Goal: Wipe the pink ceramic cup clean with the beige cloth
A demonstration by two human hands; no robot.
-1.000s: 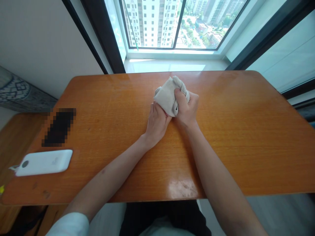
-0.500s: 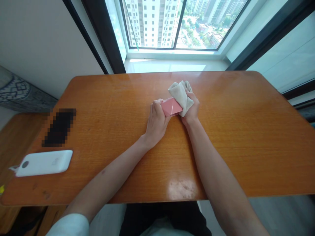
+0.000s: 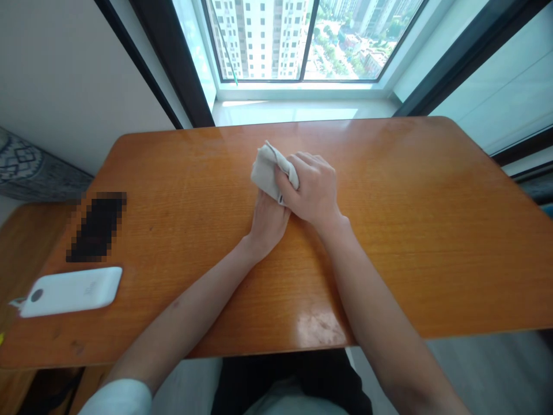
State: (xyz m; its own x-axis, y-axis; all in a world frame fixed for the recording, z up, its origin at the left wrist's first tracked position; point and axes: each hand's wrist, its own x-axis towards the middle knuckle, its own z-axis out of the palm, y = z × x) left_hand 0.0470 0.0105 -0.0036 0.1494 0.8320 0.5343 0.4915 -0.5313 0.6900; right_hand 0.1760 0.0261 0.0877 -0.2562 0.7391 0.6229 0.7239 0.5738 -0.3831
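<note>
My right hand (image 3: 313, 187) is closed on a crumpled beige cloth (image 3: 264, 171) and presses it down over the fingers of my left hand (image 3: 265, 222). My left hand rests on the orange wooden table (image 3: 410, 230) near its middle, its fingers curled under the cloth. The flat pink object that my left hand gripped a moment ago is now hidden beneath the cloth and my right hand.
A white power bank (image 3: 71, 291) lies near the table's front left edge. A black, blurred-out item (image 3: 95, 226) lies just behind it. A window (image 3: 294, 40) with a sill runs beyond the table's far edge. A wall stands at the left.
Half a second ago the cloth was drawn to the right and the pink object showed in my left hand. My right hand has since swept the cloth left over it.
</note>
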